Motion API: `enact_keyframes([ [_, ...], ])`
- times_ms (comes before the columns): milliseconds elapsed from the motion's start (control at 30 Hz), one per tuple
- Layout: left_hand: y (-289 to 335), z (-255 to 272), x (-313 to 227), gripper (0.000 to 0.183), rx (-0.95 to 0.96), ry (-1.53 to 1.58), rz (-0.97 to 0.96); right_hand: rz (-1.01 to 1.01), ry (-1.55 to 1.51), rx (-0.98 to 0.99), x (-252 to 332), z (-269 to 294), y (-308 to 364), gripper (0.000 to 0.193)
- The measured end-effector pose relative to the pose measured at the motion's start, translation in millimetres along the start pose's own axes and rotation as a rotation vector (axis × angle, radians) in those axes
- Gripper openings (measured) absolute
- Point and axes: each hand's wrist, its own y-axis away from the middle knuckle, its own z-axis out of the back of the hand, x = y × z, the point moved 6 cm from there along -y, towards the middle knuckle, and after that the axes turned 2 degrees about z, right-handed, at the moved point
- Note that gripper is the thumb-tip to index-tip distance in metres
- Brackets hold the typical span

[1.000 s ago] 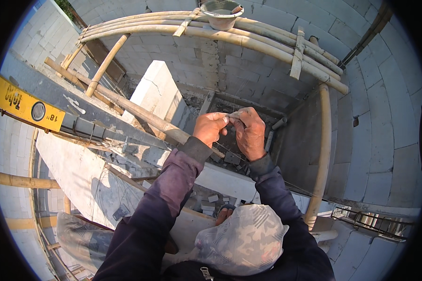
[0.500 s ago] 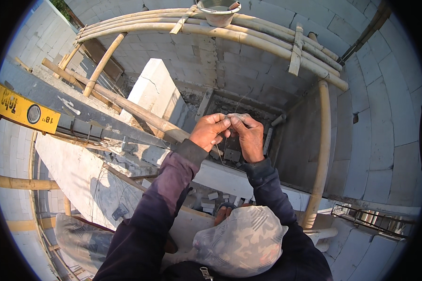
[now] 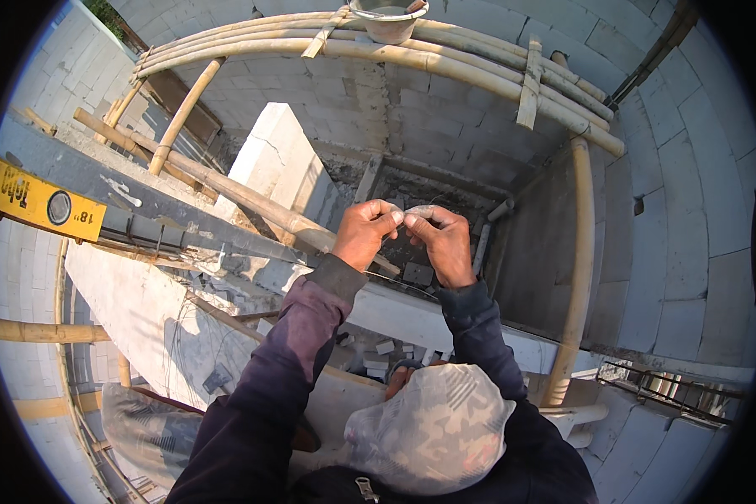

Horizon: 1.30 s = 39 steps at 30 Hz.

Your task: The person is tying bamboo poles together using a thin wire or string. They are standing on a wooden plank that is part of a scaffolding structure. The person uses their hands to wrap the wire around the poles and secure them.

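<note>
My left hand (image 3: 363, 234) and my right hand (image 3: 445, 243) meet in the middle of the view, raised above a walled pit. Thumb and index finger of each are pinched, the tips nearly touching. Between them is a thin strand, wire or string; it is so fine that its run hardly shows now. Below my wrists lies a pale block ledge (image 3: 403, 317). Dark sleeves cover both forearms.
A yellow spirit level (image 3: 38, 202) lies on a grey beam at left. Bamboo poles (image 3: 470, 73) cross at the back, with a bucket (image 3: 388, 27) on them. An upright pole (image 3: 577, 269) stands at right. A white slab (image 3: 270, 160) leans beyond my left hand.
My hands have drawn slightly apart at the knuckles, with fingertips still pinched together. The hanging strand seen before beneath them is now hard to make out.
</note>
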Motion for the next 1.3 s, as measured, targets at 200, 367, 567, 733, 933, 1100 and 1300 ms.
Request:
enact_keyframes([
  [200, 0.5, 6.0, -0.1, 0.005, -0.100, -0.010, -0.109, 0.157, 0.240, -0.013, 1.6, -8.2, -4.8, 0.014],
  [367, 3.3, 5.8, -4.3, 0.010, -0.252, -0.006, -0.251, 0.164, 0.322, -0.005, 6.1, -10.8, -3.5, 0.014],
  [567, 3.9, 1.6, -4.3, 0.011, -0.278, 0.046, -0.253, 0.072, 0.199, 0.028, 8.7, -12.5, 1.0, 0.014],
  [733, 6.7, 1.5, 1.0, 0.007, -0.312, -0.021, -0.243, 0.117, 0.204, 0.008, 7.7, -15.6, 1.7, 0.012],
  [933, 6.5, 2.3, -0.4, 0.008, -0.244, -0.453, -0.261, 0.191, 0.277, -0.061, 13.4, -14.9, 5.3, 0.007],
  [1100, 0.4, 5.2, 22.0, 0.011, -0.003, 0.064, 0.184, 0.166, 0.172, -0.053, 15.4, -12.1, 5.0, 0.004],
  [1300, 2.7, 8.1, 18.7, 0.013, 0.061, 0.235, 0.241, 0.245, 0.147, 0.014, 19.3, -11.5, 5.4, 0.005],
])
